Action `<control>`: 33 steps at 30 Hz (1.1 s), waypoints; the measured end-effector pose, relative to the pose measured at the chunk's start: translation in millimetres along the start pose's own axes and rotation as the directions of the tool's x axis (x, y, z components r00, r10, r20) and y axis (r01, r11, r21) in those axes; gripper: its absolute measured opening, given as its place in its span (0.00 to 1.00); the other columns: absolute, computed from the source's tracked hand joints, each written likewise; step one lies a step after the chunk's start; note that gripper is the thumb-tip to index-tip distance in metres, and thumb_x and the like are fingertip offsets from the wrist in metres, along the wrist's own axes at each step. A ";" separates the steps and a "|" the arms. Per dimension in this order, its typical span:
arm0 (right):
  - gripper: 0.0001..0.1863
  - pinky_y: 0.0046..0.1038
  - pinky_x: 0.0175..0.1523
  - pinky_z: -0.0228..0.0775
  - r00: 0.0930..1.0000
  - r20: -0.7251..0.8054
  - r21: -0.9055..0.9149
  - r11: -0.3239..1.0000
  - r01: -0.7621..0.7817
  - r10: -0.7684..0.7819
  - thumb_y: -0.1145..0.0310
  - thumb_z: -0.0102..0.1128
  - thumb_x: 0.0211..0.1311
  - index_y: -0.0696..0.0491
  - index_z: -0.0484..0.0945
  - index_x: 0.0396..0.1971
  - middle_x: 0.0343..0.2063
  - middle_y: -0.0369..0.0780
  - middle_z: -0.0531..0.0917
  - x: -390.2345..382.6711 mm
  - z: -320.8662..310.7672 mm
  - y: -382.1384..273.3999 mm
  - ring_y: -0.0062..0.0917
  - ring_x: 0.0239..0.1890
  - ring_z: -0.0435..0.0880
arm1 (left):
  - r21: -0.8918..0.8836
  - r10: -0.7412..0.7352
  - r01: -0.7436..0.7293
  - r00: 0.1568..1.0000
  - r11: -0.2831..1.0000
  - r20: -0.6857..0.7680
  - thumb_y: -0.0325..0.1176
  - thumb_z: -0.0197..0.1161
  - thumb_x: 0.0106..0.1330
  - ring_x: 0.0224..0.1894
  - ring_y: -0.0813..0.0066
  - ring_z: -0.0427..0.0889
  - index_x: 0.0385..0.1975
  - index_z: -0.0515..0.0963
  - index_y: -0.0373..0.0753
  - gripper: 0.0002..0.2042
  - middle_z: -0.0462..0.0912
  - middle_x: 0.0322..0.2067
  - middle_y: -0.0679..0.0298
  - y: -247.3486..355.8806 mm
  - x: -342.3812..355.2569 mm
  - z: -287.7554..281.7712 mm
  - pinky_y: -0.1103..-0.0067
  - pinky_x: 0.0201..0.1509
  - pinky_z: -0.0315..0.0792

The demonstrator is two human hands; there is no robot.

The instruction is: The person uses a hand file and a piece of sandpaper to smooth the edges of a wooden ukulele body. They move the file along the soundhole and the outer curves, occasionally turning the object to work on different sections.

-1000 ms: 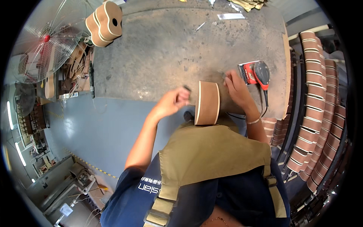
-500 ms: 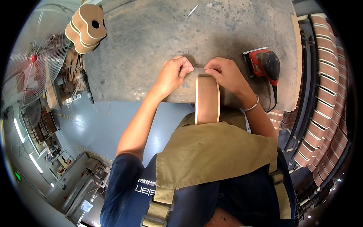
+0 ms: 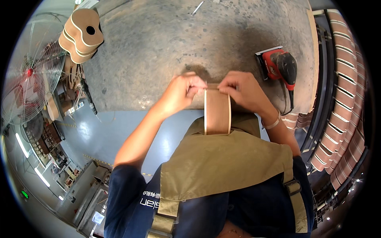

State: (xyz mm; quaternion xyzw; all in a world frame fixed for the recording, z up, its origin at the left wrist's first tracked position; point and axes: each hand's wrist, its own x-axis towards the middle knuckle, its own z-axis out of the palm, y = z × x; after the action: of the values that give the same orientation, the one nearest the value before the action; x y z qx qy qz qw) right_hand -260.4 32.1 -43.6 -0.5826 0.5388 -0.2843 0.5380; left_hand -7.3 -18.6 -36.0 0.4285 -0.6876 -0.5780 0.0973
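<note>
A small ukulele body (image 3: 217, 111) stands on edge at the table's front, its brown side with pale edge binding facing up and its near end against my apron. Across its far end lies a thin tan strip (image 3: 213, 86); its material is too small to tell. My left hand (image 3: 183, 92) pinches the strip's left end between thumb and fingers, close to the body's left edge. On the other side, my right hand (image 3: 246, 92) pinches the right end, fingertips near the right binding. Both hands are slightly blurred, and the body's faces are hidden from above.
A red and black power sander (image 3: 279, 67) rests on the worn table (image 3: 158, 47) at right, its cord trailing forward. Stacked ukulele bodies (image 3: 83, 33) sit far left near a fan (image 3: 29, 73). A white pen-like stick (image 3: 197, 8) lies far back. Striped rolled racks (image 3: 344, 91) stand right.
Both hands have come nearer to me with the strip, from just beyond the ukulele body's far end to lying over it. The view has shifted slightly.
</note>
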 end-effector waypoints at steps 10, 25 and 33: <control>0.07 0.34 0.37 0.73 1.000 0.022 0.000 1.000 -0.001 0.001 0.70 0.66 0.59 0.59 0.86 0.29 0.27 0.46 0.84 24.0 0.4 16.4 0.39 0.29 0.83 | -0.014 -0.048 0.048 0.999 0.999 -0.009 0.13 0.65 0.66 0.34 0.70 0.86 0.40 0.87 0.33 0.09 0.85 0.31 0.59 -19.6 23.7 0.1 0.74 0.41 0.81; 0.05 0.36 0.36 0.72 0.971 -0.056 -0.093 0.969 0.227 -0.233 0.72 0.67 0.59 0.58 0.85 0.28 0.27 0.46 0.82 -7.4 12.2 -10.3 0.41 0.30 0.81 | 0.109 0.103 -0.089 0.987 0.990 -0.121 0.19 0.69 0.67 0.31 0.72 0.82 0.39 0.89 0.35 0.05 0.84 0.29 0.60 8.8 -24.7 1.3 0.77 0.37 0.76; 0.06 0.33 0.36 0.73 0.997 0.000 -0.075 0.994 0.081 -0.081 0.72 0.66 0.61 0.59 0.86 0.30 0.28 0.45 0.83 26.5 3.1 4.0 0.40 0.30 0.82 | -0.002 0.000 0.000 0.983 1.000 -0.185 0.19 0.70 0.66 0.30 0.72 0.82 0.38 0.88 0.34 0.05 0.82 0.27 0.60 -12.1 9.8 3.0 0.78 0.35 0.75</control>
State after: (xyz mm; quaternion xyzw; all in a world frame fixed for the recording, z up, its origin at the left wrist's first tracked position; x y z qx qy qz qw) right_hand -252.1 8.9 -54.6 -0.6233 0.5256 -0.2865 0.5031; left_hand -9.5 -22.9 -51.1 0.4803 -0.6749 -0.5364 0.1614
